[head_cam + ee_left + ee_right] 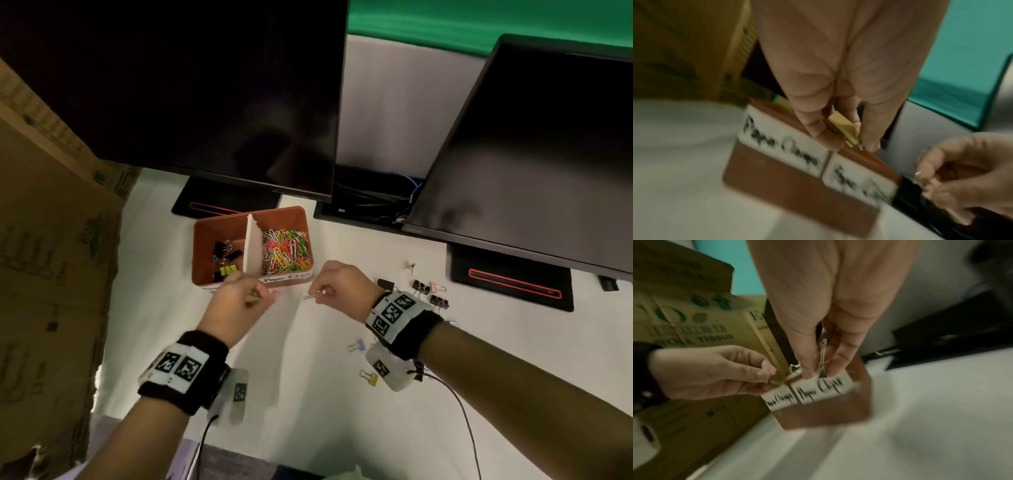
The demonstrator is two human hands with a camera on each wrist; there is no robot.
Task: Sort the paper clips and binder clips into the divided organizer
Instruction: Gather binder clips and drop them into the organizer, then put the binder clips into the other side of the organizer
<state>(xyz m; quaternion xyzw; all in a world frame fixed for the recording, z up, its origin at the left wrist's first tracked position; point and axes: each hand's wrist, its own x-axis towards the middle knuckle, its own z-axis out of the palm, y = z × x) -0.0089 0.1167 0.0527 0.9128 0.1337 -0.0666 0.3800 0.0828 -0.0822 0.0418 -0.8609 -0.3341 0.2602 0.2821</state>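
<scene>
The brown divided organizer (205, 246) stands mid-table with a white divider. Its left half holds black and yellow binder clips (224, 257); its right half holds coloured paper clips (286, 251). My left hand (255, 296) hovers at the box's front edge and pinches a tan binder clip (840, 125) between thumb and fingers. My right hand (318, 294) is just right of it, in front of the paper-clip side. It pinches a small clip with silver wire handles (823, 356). Handwritten white labels (820, 390) are on the box's front wall.
Several loose binder clips lie on the white table right of my hands: black ones (420, 287), a blue one (358, 346) and a yellow one (371, 378). Two dark monitors (205, 85) overhang the back. A cardboard box (51, 257) stands on the left.
</scene>
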